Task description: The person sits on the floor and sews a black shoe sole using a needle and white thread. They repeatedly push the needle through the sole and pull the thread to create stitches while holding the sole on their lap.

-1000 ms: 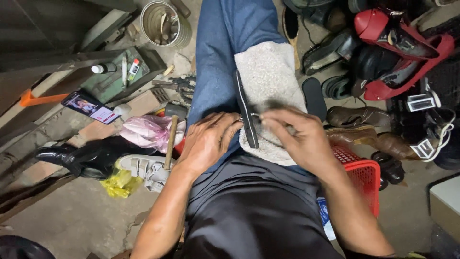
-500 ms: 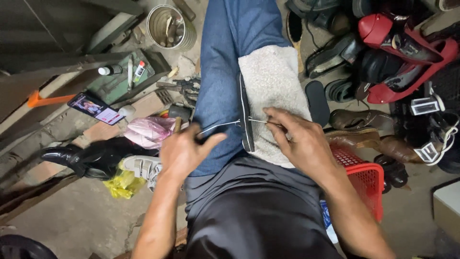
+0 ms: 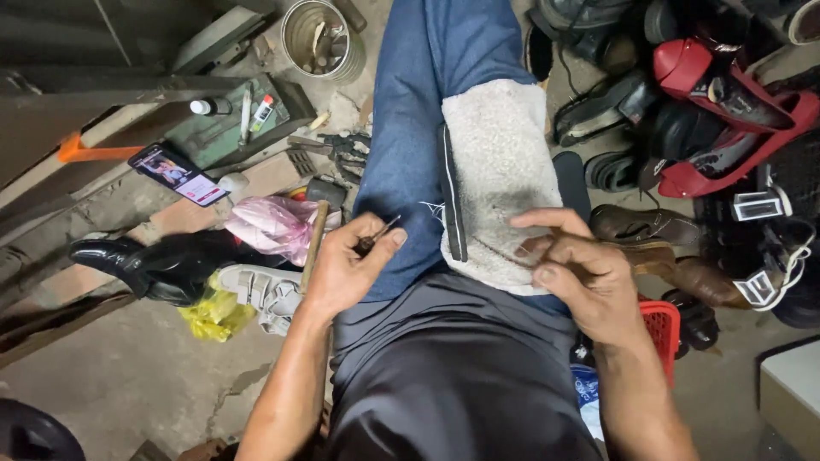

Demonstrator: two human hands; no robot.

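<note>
Left hand (image 3: 346, 269) pinches awl (image 3: 376, 237) — right hand (image 3: 581, 273) on cloth (image 3: 495, 171).

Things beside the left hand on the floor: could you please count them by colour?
Pink plastic bag: 1
Black glossy shoe: 1
Yellow plastic bag: 1
White sandal: 1
Total: 4

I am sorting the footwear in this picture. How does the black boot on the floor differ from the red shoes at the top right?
The black boot is glossy black; the red shoes are red with dark insides. The black boot lies on its side on the floor near the left hand; the red shoes rest on a heap of footwear, beyond the right hand. Neither hand touches either of them.
</note>
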